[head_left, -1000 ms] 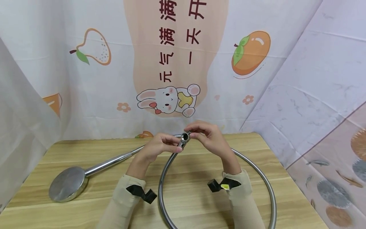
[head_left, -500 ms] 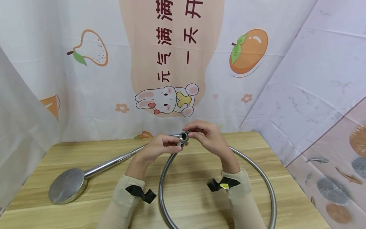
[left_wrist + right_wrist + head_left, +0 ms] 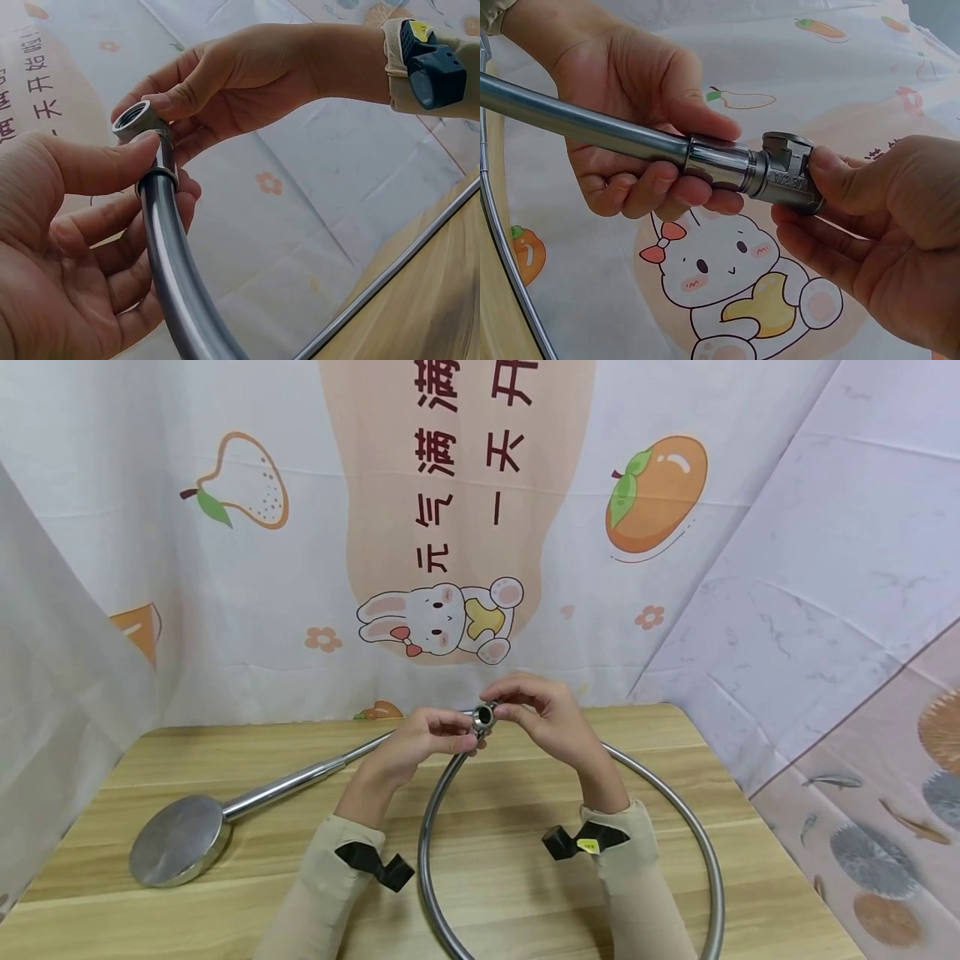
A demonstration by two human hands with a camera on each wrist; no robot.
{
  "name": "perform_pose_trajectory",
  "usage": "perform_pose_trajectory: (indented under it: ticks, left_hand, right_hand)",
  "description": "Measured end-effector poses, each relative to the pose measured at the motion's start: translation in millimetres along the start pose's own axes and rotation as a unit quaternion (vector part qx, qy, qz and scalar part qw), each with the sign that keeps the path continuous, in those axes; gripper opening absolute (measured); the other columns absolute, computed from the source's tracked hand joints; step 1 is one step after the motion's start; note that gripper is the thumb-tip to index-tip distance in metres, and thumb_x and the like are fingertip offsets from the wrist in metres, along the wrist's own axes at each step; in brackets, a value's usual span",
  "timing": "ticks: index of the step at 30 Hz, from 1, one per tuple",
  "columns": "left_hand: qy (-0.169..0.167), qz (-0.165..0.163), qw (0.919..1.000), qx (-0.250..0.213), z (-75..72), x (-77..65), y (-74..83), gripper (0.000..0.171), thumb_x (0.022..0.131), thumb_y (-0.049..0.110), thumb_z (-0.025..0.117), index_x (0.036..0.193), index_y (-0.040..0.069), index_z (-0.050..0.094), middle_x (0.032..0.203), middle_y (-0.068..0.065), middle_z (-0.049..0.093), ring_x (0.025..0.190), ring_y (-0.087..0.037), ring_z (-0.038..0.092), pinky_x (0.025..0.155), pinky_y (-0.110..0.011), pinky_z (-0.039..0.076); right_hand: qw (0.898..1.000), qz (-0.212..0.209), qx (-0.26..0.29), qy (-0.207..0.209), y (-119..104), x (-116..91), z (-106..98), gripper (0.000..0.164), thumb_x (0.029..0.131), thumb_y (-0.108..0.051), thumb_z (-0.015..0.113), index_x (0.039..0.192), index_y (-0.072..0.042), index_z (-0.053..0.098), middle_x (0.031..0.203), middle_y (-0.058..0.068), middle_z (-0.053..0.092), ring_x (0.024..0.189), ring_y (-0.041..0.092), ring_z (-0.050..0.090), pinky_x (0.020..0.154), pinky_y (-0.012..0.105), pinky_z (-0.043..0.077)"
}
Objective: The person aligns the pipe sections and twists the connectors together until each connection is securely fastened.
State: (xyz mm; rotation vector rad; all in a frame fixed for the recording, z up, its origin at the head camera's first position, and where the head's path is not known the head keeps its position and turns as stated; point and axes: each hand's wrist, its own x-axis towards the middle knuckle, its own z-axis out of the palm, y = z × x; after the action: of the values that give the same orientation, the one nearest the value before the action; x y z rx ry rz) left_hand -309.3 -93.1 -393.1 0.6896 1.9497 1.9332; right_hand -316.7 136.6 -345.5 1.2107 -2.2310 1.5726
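Raised over the far part of the table, both hands work at the end of a flexible metal shower hose (image 3: 428,860). My left hand (image 3: 408,745) holds the shiny end nut (image 3: 718,162) between thumb and fingers. Between the thumb and fingertips of my right hand (image 3: 551,720) is a small metal threaded pipe fitting (image 3: 789,174). Its round opening faces up in the left wrist view, with thread inside. The fitting sits in line against the nut; the joint inside is hidden. To the left, a round chrome shower head (image 3: 178,842) lies on the table, its handle pointing toward the hands.
The hose makes a wide loop on the wooden table (image 3: 517,893), running around the right forearm. Behind the table's far edge hangs a printed cloth (image 3: 262,635). More cloth (image 3: 780,610) hangs along the right side. Black cameras (image 3: 378,864) are strapped to both wrists.
The left thumb and fingers have shifted around the nut, covering more of it. The right hand keeps its pinch on the fitting. Shower head and hose loop stay in place; the head view sways slightly.
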Motion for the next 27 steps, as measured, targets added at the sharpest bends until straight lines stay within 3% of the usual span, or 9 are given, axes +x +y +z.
perform_pose_trajectory:
  ticks: [6, 10, 14, 17, 21, 24, 27]
  left_hand:
    - [0.044, -0.004, 0.9990, -0.006, 3.4, 0.3, 1.4, 0.028, 0.091, 0.003, 0.072, 0.113, -0.014, 0.068, 0.086, 0.007, 0.074, 0.084, -0.009, 0.068, 0.083, -0.026, 0.055]
    - [0.073, -0.011, 0.9972, -0.009, 6.3, 1.0, 1.9, 0.026, 0.088, 0.004, 0.076, 0.109, -0.009, 0.072, 0.082, 0.007, 0.073, 0.080, -0.009, 0.067, 0.079, -0.025, 0.055]
    - [0.078, -0.012, 0.9969, -0.009, 7.0, 2.0, 1.4, 0.028, 0.088, 0.010, 0.079, 0.111, -0.005, 0.073, 0.085, 0.006, 0.074, 0.083, -0.011, 0.067, 0.083, -0.027, 0.055]
    - [0.046, -0.006, 0.9989, -0.009, 4.6, 1.5, 0.5, 0.032, 0.095, 0.015, 0.073, 0.119, -0.006, 0.071, 0.097, 0.004, 0.076, 0.094, -0.012, 0.068, 0.089, -0.028, 0.055]
    - [-0.041, 0.013, 0.9990, -0.010, 1.3, 0.1, 0.2, 0.039, 0.107, 0.023, 0.055, 0.129, -0.008, 0.064, 0.116, -0.002, 0.073, 0.106, -0.014, 0.066, 0.094, -0.030, 0.054]
    - [-0.098, 0.028, 0.9947, -0.013, 0.1, -0.1, 0.3, 0.045, 0.110, 0.027, 0.045, 0.133, -0.008, 0.060, 0.114, -0.006, 0.071, 0.102, -0.015, 0.065, 0.093, -0.030, 0.054]
    - [-0.123, 0.039, 0.9914, -0.021, -1.1, -0.3, -0.3, 0.048, 0.110, 0.030, 0.044, 0.133, -0.011, 0.057, 0.100, -0.004, 0.068, 0.092, -0.014, 0.064, 0.089, -0.028, 0.053]
  right_hand:
    - [1.000, 0.003, 0.002, 0.006, 0.1, 0.2, -0.3, 0.017, 0.090, 0.007, 0.069, 0.107, 0.003, 0.073, 0.106, 0.019, 0.073, 0.095, 0.013, 0.068, 0.083, 0.025, 0.059]
    - [1.000, 0.011, 0.004, 0.012, -0.4, -0.4, -0.9, 0.016, 0.091, 0.007, 0.069, 0.106, 0.005, 0.073, 0.106, 0.019, 0.073, 0.096, 0.014, 0.068, 0.084, 0.025, 0.059]
    - [1.000, 0.013, 0.010, 0.022, -0.7, -1.3, -1.6, 0.015, 0.092, 0.006, 0.068, 0.107, 0.005, 0.072, 0.107, 0.020, 0.072, 0.096, 0.015, 0.068, 0.084, 0.023, 0.059]
    - [0.999, 0.005, 0.020, 0.026, -0.6, -1.4, -1.5, 0.014, 0.093, 0.004, 0.068, 0.107, 0.004, 0.073, 0.107, 0.020, 0.072, 0.094, 0.016, 0.069, 0.082, 0.023, 0.059]
    - [0.999, -0.011, 0.030, 0.021, -0.6, -1.5, -0.6, 0.014, 0.093, 0.004, 0.068, 0.106, 0.004, 0.073, 0.105, 0.022, 0.072, 0.093, 0.015, 0.069, 0.081, 0.025, 0.060]
    - [0.999, -0.024, 0.032, 0.012, -1.3, -1.6, 0.0, 0.015, 0.093, 0.007, 0.068, 0.107, 0.005, 0.072, 0.106, 0.022, 0.072, 0.095, 0.013, 0.068, 0.084, 0.026, 0.060]
    - [0.999, -0.037, 0.030, 0.000, -2.4, -2.1, -0.3, 0.019, 0.092, 0.009, 0.067, 0.110, 0.006, 0.072, 0.109, 0.022, 0.071, 0.100, 0.010, 0.068, 0.086, 0.027, 0.060]
